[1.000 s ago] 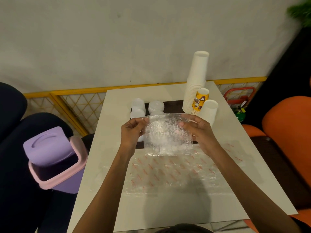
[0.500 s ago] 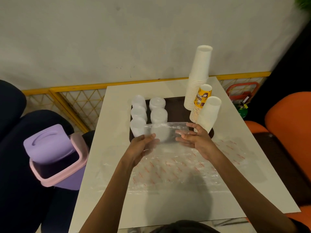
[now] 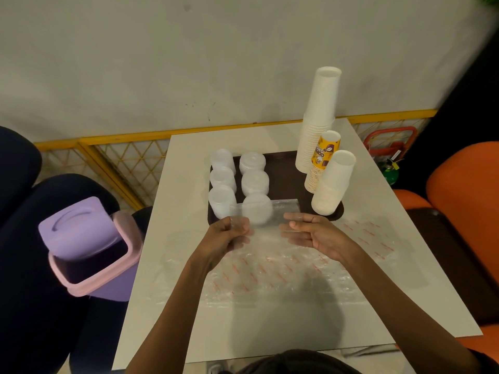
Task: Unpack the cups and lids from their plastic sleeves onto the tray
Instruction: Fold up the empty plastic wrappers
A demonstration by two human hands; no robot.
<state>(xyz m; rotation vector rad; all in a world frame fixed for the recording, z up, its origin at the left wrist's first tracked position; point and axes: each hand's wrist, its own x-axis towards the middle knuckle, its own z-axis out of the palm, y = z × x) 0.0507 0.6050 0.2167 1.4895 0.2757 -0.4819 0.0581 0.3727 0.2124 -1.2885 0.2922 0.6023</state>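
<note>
A white table (image 3: 270,333), seen from above, has flattened clear wrappers (image 3: 283,273) printed in red spread across its near half. A dark tray (image 3: 283,174) sits at the far end. Three stacks of paper cups (image 3: 321,117) stand on its right side and six short stacks of clear lids (image 3: 255,182) on its left. Over the tray's near edge, a flat clear sleeve (image 3: 280,211) spans two hands. The left hand (image 3: 224,237) pinches its left edge with curled fingers. The right hand (image 3: 318,234), fingers nearly straight, meets its right edge; whether it grips cannot be told.
</note>
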